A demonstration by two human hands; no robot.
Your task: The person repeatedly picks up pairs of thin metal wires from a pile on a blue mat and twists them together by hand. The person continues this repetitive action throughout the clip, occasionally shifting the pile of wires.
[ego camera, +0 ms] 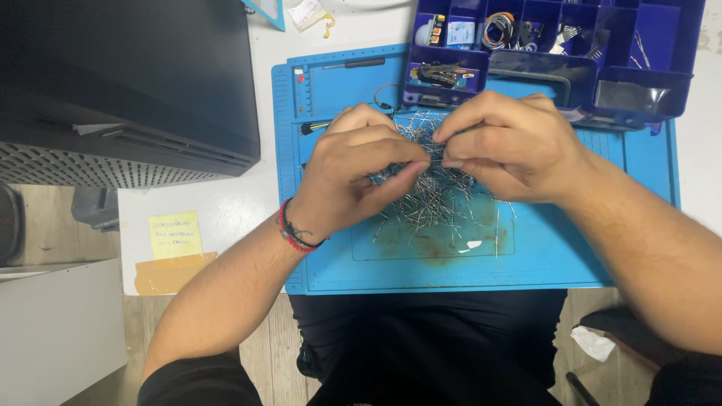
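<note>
Both hands worked over the pile of thin metal pins point(432, 199) in the middle of the blue mat point(571, 256). The left hand point(353, 177) and the right hand point(504, 146) each pinched a few pins between the fingertips. Loose pins could probably roll off the mat's near edge. Beyond the pile, the blue compartment box point(647, 83) held small parts and wires.

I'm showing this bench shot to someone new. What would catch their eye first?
Probably the tangled heap of thin metal pins in the middle of the bright blue work mat, with the left hand and right hand pinching at it from either side. Next, the blue compartment box of small parts at the mat's far edge.
</note>
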